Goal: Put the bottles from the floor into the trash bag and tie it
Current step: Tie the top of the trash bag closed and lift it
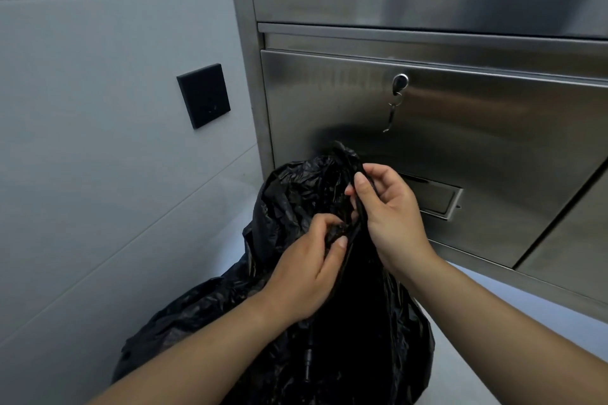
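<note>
Steel cabinet (460,141), left hand (306,270) fingers (317,225) pinching trash bag (296,194), right hand (391,210) gripping its twisted top

At six o'clock, the crumpled glossy black plastic trash bag (296,194) is plain black with no pattern, showing a faint grey sheen on its creases. From twelve to three o'clock the brushed stainless-steel cabinet front (477,148) is silver-grey with soft dark reflections (a small silver key ring (393,108) hangs at its lock). At nine o'clock a matte black square wall plate (203,95) sits on the pale grey tiled wall (98,191), which is crossed by thin grout lines.
</note>
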The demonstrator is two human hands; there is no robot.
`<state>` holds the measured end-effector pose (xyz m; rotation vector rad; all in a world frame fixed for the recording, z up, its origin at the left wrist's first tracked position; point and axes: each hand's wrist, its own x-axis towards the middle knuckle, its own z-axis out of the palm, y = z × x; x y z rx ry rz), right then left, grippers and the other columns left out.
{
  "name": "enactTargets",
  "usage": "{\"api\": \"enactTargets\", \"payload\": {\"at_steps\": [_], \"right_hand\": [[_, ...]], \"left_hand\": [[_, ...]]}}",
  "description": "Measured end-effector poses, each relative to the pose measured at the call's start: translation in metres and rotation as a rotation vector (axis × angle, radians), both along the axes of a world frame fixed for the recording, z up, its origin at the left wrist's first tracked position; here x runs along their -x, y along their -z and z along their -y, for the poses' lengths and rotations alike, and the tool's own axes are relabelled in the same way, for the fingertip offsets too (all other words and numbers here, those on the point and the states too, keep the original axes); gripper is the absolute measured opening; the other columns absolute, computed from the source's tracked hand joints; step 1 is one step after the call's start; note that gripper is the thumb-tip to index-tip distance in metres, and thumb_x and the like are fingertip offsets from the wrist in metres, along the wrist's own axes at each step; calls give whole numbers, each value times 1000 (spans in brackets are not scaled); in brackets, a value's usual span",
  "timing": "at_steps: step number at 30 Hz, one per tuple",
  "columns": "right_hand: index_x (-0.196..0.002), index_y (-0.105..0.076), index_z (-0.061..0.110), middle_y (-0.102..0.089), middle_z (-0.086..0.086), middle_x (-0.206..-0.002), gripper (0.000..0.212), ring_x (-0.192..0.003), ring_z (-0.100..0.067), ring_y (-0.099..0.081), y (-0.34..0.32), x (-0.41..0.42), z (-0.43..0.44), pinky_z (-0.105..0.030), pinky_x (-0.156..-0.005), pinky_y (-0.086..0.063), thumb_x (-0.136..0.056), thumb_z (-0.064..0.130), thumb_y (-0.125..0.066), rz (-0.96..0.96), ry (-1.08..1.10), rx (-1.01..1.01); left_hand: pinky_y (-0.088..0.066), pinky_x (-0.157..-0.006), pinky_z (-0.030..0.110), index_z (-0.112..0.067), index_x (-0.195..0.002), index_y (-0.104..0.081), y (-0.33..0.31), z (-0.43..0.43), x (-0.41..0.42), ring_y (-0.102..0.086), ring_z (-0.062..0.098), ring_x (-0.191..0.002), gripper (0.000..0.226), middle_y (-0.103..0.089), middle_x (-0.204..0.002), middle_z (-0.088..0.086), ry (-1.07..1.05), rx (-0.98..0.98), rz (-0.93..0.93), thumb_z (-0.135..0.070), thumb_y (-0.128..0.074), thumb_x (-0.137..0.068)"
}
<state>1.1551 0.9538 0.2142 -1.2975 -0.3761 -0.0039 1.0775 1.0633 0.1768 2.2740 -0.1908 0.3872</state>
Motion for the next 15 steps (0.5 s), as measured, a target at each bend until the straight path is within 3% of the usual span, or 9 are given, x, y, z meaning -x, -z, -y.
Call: {"api": "enactTargets", "payload": {"at_steps": [3, 5, 8, 10, 11, 15], "right_hand": [[-93, -57, 26, -66, 13, -64, 9, -64, 0, -58, 0, -2, 0, -27, -67, -44, -93, 16, -55, -23, 26, 2], [-93, -57, 25, -66, 13, -63, 8, -62, 0, -57, -1, -2, -1, -27, -67, -44, -93, 17, -55, -48, 31, -21], [-94, -57, 23, -66, 13, -62, 8, -60, 1, -57, -2, -2, 0, -24, -66, -44, -93, 16, -54, -76, 31, -56], [-94, -57, 22, -65, 12, -61, 7, -61, 2, -57, -3, -2, 0, -23, -67, -45, -93, 15, -54, -80, 36, -71], [-93, -56, 21, -65, 12, -61, 7, -61, 2, -57, -3, -3, 1, -23, -67, -45, -93, 15, -53, -84, 41, -82], [-91, -56, 22, -65, 11, -60, 9, -60, 3, -57, 0, -6, 6, -17, -65, -47, -93, 14, -53, -102, 60, -97]], "left_hand": [[-36, -65, 12, -35, -125, -29, 5, -1, 4, -53, -2, -78, 36, -57, -88, -13, 30, -13, -25, -50, -31, -93], [-41, -82, 16, -36, -135, -24, 8, -2, 8, -53, -3, -98, 49, -58, -112, -11, 66, -43, -42, -57, -30, -90], [-26, -106, 13, -47, -141, -4, 9, 1, 12, -33, -7, -128, 62, -33, -143, -21, 93, -154, -30, -65, -30, -87], [-14, -105, 4, -51, -138, 11, 9, 3, 13, -21, -16, -127, 66, -21, -141, -27, 68, -219, 2, -61, -32, -89], [-14, -104, 2, -50, -138, 13, 8, 4, 12, -23, -16, -125, 66, -24, -140, -26, 56, -230, 21, -55, -33, -91], [-35, -105, 22, -35, -146, -9, 5, 1, 8, -46, 9, -121, 58, -52, -134, -1, 60, -218, 69, -28, -38, -97]]}}
